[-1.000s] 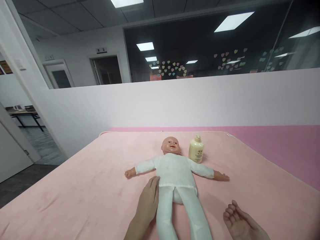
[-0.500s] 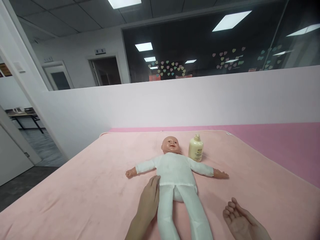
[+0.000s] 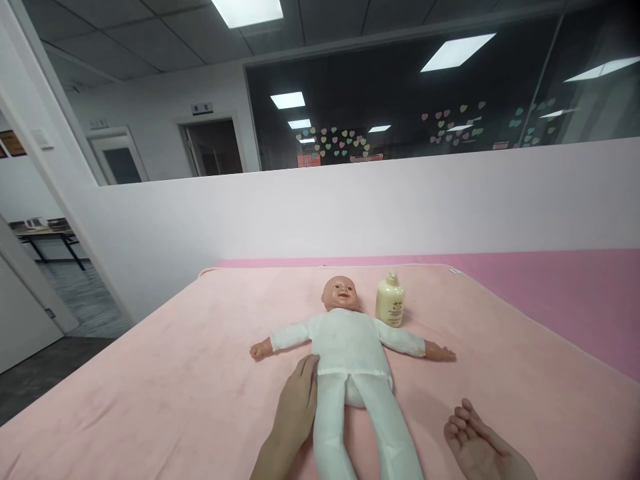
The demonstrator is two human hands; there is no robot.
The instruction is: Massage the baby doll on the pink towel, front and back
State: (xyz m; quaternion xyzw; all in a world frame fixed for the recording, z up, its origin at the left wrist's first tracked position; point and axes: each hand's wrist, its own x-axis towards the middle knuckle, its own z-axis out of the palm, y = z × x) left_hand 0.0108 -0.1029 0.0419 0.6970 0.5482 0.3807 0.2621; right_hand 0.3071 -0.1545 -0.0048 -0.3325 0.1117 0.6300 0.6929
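Note:
A baby doll (image 3: pixel 350 343) with a white cloth body lies on its back on a pink blanket (image 3: pixel 175 360), arms spread and head toward the wall. My left hand (image 3: pixel 299 397) rests flat against the doll's hip on the left, fingers stretched out and together. Palm up, my right hand (image 3: pixel 475 440) lies at the lower right, apart from the doll, its fingers loosely curled with nothing in them. Upright beside the doll's head stands a pale yellow pump bottle (image 3: pixel 390 303), just above the doll's outstretched arm. The doll's feet are cut off by the lower edge.
A low white wall (image 3: pixel 375 207) with a dark window (image 3: pixel 350 93) above it closes off the far side. Pink padding (image 3: pixel 575 300) shows past the blanket at the right. On the left are a white door (image 3: pixel 25 320) and a table (image 3: pixel 45 233) beyond it.
The whole view has shifted slightly, so everything sits a little lower in the picture. Both hands, the doll and the bottle keep their places.

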